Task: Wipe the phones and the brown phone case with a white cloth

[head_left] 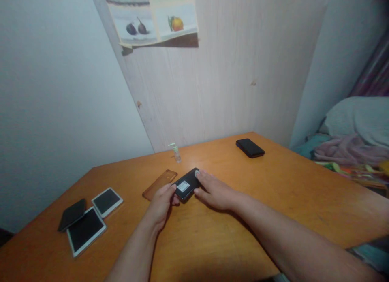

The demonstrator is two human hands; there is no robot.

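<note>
A black smartphone (189, 184) with a white label on its back is tilted above the table, back side up. My left hand (163, 201) grips its near-left end, thumb on the edge and fingers beneath. At the other end, my right hand (215, 191) presses its fingertips onto the phone's back, over a small white pad (197, 174) that is mostly covered by the fingers. Just behind my left hand lies a translucent brown phone case (160, 183). A small clear pump bottle (176, 153) stands upright beyond the phone.
On the wooden table (206, 249), two white-framed tablets (107, 201) lie at the left, with a dark device (72, 214) resting partly on one. A black device (250, 147) lies at the back right. Behind rises a panelled wall (227, 91); bedding (349, 144) is heaped at right.
</note>
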